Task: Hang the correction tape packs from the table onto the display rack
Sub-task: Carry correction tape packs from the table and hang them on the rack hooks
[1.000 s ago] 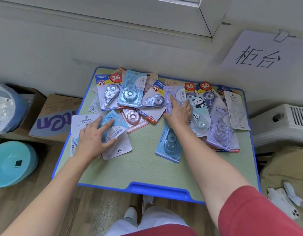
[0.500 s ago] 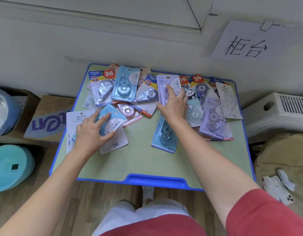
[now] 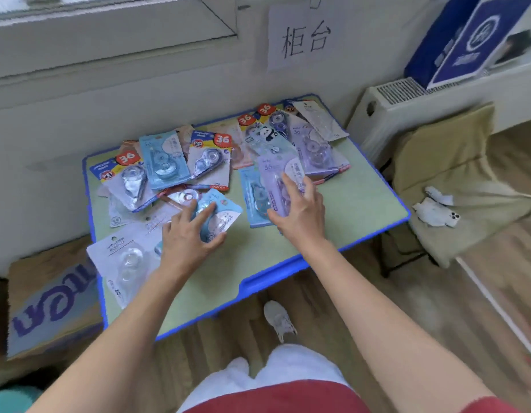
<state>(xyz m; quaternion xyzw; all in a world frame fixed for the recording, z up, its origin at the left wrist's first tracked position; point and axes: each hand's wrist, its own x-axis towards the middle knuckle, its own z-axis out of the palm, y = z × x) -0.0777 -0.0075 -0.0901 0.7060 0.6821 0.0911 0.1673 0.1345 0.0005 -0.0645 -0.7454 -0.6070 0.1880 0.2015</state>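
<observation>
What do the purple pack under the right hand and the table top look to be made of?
Purple pack: printed card backing, matte, with a clear glossy plastic blister that catches the light, by the look of it. Table top: smooth pale green board, probably laminate, with a blue rim that looks like moulded plastic. The frame is too blurred to be sure.

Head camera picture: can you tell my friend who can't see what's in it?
A person's two hands reach over a small green table with a blue rim, covered in correction tape packs. The right hand grips a purple pack, and the left hand presses on a light blue pack. No display rack is in view.
</observation>
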